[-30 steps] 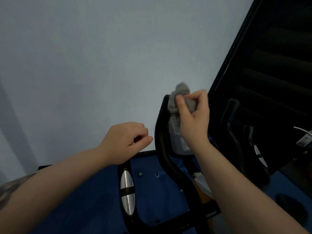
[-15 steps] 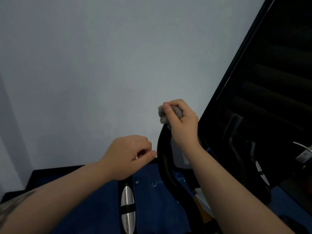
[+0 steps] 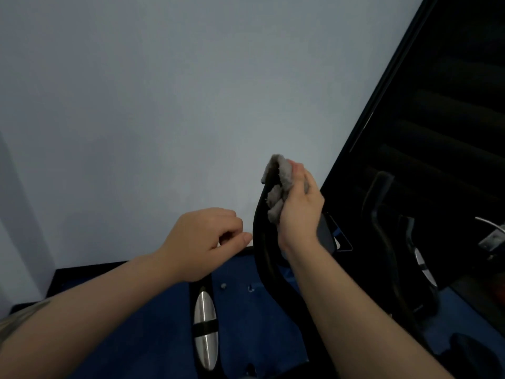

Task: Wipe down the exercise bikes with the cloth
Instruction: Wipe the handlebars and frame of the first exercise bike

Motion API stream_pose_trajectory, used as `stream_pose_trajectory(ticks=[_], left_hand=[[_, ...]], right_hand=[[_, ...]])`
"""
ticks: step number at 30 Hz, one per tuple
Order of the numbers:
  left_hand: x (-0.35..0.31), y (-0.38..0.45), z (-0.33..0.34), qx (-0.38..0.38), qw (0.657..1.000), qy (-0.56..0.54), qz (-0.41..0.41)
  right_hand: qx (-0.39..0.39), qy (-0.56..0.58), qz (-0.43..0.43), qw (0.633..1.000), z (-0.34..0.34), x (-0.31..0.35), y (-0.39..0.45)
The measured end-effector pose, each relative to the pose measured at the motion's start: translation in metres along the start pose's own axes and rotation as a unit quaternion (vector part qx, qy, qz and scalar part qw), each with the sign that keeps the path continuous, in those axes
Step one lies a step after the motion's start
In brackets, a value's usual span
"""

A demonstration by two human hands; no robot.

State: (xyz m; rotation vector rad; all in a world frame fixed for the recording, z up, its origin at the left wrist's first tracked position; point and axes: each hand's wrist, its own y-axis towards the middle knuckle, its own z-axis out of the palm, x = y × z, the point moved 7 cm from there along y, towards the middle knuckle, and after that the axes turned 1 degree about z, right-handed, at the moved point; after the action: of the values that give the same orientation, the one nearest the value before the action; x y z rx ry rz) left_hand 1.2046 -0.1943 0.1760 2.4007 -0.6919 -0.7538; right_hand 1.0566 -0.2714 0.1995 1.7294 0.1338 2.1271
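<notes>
A black exercise bike handlebar [image 3: 262, 250] curves up in the middle of the view. My right hand [image 3: 299, 209] presses a crumpled grey cloth [image 3: 278, 187] against the top end of that bar, and the cloth wraps over its tip. The bike's grey console [image 3: 326, 233] is mostly hidden behind this hand. My left hand [image 3: 207, 242] hovers just left of the bar with fingers loosely curled and nothing in it. Below it a handle with a silver grip sensor [image 3: 205, 321] points toward me.
A pale wall [image 3: 164, 105] fills the background. At right, a dark mirror or glass panel [image 3: 437, 132] reflects the bike's bars [image 3: 382, 214]. The floor below is blue [image 3: 150, 324].
My right hand turned and slid the cloth from the console face onto the upper end of the left handlebar. My left hand stayed in place. The view tilted up slightly.
</notes>
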Motion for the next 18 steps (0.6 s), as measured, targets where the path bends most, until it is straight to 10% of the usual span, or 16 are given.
stream_pose_trajectory(ticks=[8, 18], left_hand=[[-0.004, 0.001, -0.001, 0.011, 1.0, -0.006, 0.0], [-0.001, 0.0, -0.002, -0.008, 1.0, 0.008, -0.013]], right_hand=[[0.047, -0.185, 0.005, 0.982, -0.027, -0.02, -0.029], [0.047, -0.122, 0.046, 0.99, -0.019, -0.03, -0.039]])
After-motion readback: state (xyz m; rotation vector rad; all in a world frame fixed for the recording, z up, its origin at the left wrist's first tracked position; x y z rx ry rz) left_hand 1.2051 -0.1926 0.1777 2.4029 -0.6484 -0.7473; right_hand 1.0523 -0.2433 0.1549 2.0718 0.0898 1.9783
